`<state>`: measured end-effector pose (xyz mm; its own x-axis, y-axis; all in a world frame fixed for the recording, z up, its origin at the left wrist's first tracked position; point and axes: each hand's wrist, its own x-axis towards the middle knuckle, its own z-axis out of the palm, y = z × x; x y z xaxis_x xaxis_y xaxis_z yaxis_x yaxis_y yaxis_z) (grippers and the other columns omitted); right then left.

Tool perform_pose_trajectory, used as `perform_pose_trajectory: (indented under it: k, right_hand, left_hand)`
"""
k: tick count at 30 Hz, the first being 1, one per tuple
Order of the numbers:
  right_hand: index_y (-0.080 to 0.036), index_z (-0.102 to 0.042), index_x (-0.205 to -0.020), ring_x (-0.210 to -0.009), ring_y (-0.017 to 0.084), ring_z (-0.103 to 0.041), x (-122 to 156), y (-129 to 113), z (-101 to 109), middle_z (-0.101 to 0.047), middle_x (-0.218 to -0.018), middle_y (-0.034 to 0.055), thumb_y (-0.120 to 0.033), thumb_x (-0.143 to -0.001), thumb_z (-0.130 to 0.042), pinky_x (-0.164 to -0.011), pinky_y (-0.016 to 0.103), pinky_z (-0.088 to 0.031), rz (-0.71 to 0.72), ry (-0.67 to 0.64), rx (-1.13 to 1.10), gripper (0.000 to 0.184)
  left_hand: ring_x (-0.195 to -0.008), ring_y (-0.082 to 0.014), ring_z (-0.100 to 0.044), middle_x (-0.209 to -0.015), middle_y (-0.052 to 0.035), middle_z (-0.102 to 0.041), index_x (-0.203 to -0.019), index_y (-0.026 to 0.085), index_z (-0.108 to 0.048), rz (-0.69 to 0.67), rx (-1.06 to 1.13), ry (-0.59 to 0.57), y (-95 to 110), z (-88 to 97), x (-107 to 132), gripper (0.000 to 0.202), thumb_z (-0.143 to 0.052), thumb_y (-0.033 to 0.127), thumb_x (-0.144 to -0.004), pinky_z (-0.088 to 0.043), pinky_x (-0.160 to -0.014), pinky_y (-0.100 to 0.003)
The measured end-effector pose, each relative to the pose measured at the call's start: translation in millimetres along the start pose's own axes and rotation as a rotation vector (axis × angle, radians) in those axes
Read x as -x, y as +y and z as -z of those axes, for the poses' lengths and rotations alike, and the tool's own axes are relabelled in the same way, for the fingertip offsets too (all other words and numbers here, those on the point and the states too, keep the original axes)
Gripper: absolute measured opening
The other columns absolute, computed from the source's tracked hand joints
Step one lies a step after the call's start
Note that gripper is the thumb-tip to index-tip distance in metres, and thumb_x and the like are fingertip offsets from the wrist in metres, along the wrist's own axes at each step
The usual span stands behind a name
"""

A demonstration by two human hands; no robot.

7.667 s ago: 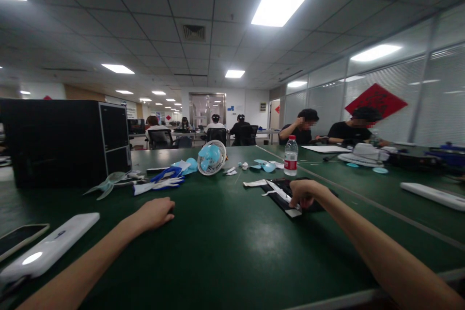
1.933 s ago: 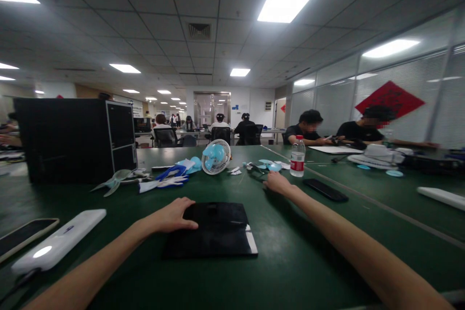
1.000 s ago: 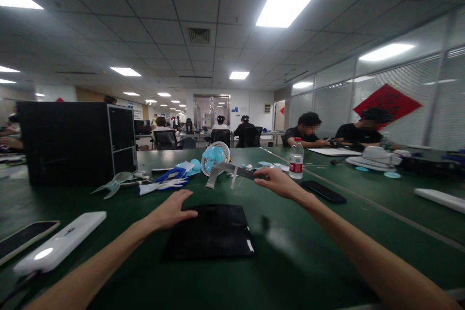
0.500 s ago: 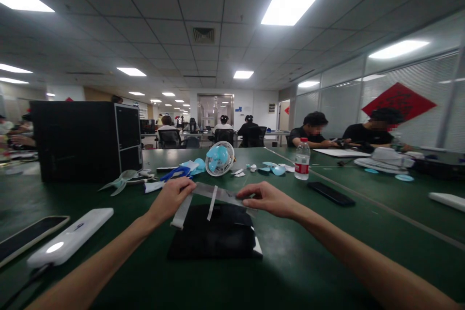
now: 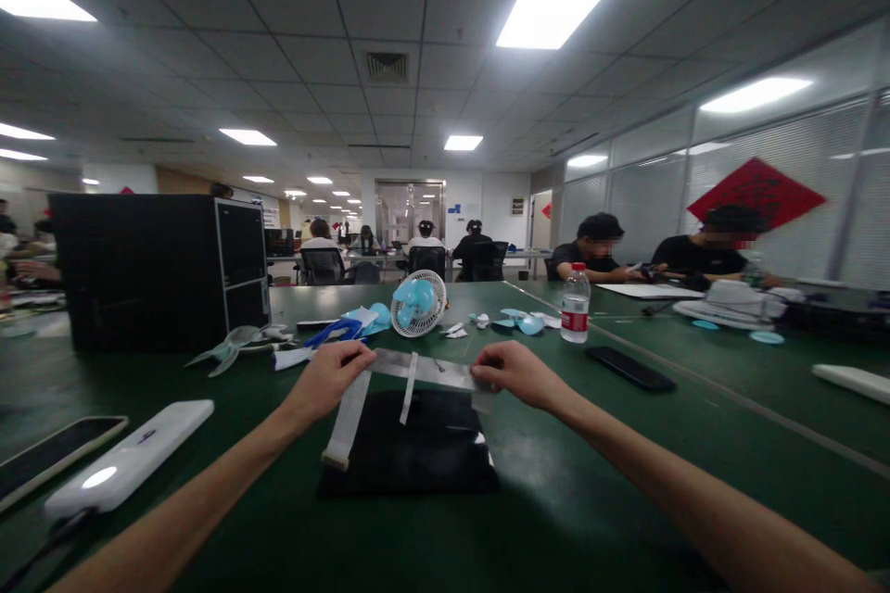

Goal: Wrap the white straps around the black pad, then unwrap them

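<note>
A thin silvery strip (image 5: 425, 369) is stretched above a flat black panel (image 5: 417, 454), which lies on the green table. My left hand (image 5: 338, 374) pinches the strip's left end between thumb and fingers. At the right end, my right hand (image 5: 513, 372) has its thumb and fingers closed on the strip. Below my left hand hangs a wide white ribbon cable (image 5: 348, 426) with a connector at its lower end, over the panel's left side. A narrower white ribbon (image 5: 409, 394) drops from the strip's middle. Whether the strip is joined to the panel, I cannot tell.
Beyond my hands are a small white fan (image 5: 418, 304), blue fan blades (image 5: 520, 322) and a water bottle (image 5: 575, 304). A black phone (image 5: 629, 368) lies right. On the left are a black computer case (image 5: 139, 273), a white power bank (image 5: 132, 459) and another phone (image 5: 56, 454). People sit farther off.
My right hand has shifted right along the strip, its fingers now closed on the end. The wide ribbon cable's lower end has swung down towards me. The view has moved slightly.
</note>
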<state>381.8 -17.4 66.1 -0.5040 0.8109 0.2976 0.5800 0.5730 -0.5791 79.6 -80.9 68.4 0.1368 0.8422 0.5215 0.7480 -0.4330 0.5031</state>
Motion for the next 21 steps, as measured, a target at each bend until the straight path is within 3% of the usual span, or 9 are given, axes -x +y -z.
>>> perform_pose_trajectory:
  k: [6, 9, 11, 17, 19, 21]
  right_hand:
    - [-0.012, -0.064, -0.076, -0.058, 0.012, -0.057, 1.0, 1.2, -1.1, -0.063, -0.067, 0.0024, -0.037, -0.075, -0.063, -0.056, 0.025, -0.046, -0.009, -0.063, -0.170, 0.025]
    - [-0.011, -0.063, -0.074, -0.056, 0.010, -0.053, 3.0, -0.7, 0.8, -0.060, -0.063, 0.0005, -0.038, -0.072, -0.066, -0.053, 0.023, -0.043, -0.045, -0.101, -0.255, 0.027]
    - [-0.011, -0.064, -0.075, -0.056, 0.009, -0.052, 5.1, -1.3, 3.4, -0.059, -0.063, -0.0002, -0.037, -0.071, -0.068, -0.052, 0.022, -0.042, -0.074, -0.177, -0.288, 0.027]
    - [-0.011, -0.065, -0.076, -0.055, 0.008, -0.051, 12.6, 0.0, -0.2, -0.059, -0.064, -0.0019, -0.027, -0.068, -0.071, -0.050, 0.019, -0.041, -0.178, -0.510, -0.305, 0.020]
    - [-0.011, -0.065, -0.077, -0.055, 0.007, -0.052, 14.1, 1.4, -6.2, -0.060, -0.065, -0.0020, -0.024, -0.067, -0.071, -0.050, 0.019, -0.042, -0.218, -0.602, -0.301, 0.018]
    - [-0.011, -0.065, -0.078, -0.056, 0.007, -0.054, 14.4, 3.7, -12.1, -0.061, -0.067, -0.0015, -0.021, -0.067, -0.070, -0.052, 0.019, -0.043, -0.248, -0.649, -0.268, 0.016]
  left_hand:
    - [-0.066, -0.0158, -0.052, -0.069, 0.0004, -0.059, -0.079, 0.016, -0.065, 0.041, 0.026, -0.023, -4.0, 2.3, -2.3, 0.044, -0.042, 0.054, -0.085, -0.036, -0.060, -0.026]
    - [-0.066, -0.0151, -0.052, -0.071, 0.0005, -0.059, -0.078, 0.016, -0.064, 0.072, 0.066, -0.097, -7.8, 5.1, -2.7, 0.046, -0.043, 0.057, -0.084, -0.037, -0.060, -0.026]
    - [-0.061, -0.0129, -0.048, -0.066, 0.0021, -0.055, -0.075, 0.016, -0.062, 0.118, 0.126, -0.222, -12.4, 7.5, -2.4, 0.046, -0.047, 0.059, -0.082, -0.035, -0.056, -0.025]
    - [-0.047, -0.0079, -0.043, -0.055, 0.0044, -0.050, -0.068, 0.016, -0.059, 0.243, 0.268, -0.803, -29.7, 6.6, 1.7, 0.042, -0.060, 0.057, -0.073, -0.029, -0.045, -0.021]
    - [-0.046, -0.0081, -0.044, -0.055, 0.0034, -0.053, -0.067, 0.016, -0.060, 0.252, 0.254, -0.922, -33.7, 1.9, 3.0, 0.040, -0.063, 0.055, -0.072, -0.029, -0.044, -0.021]
    - [-0.046, -0.0086, -0.046, -0.056, 0.0025, -0.055, -0.068, 0.016, -0.062, 0.265, 0.232, -0.962, -36.0, -3.3, 3.9, 0.037, -0.064, 0.053, -0.071, -0.030, -0.044, -0.021]
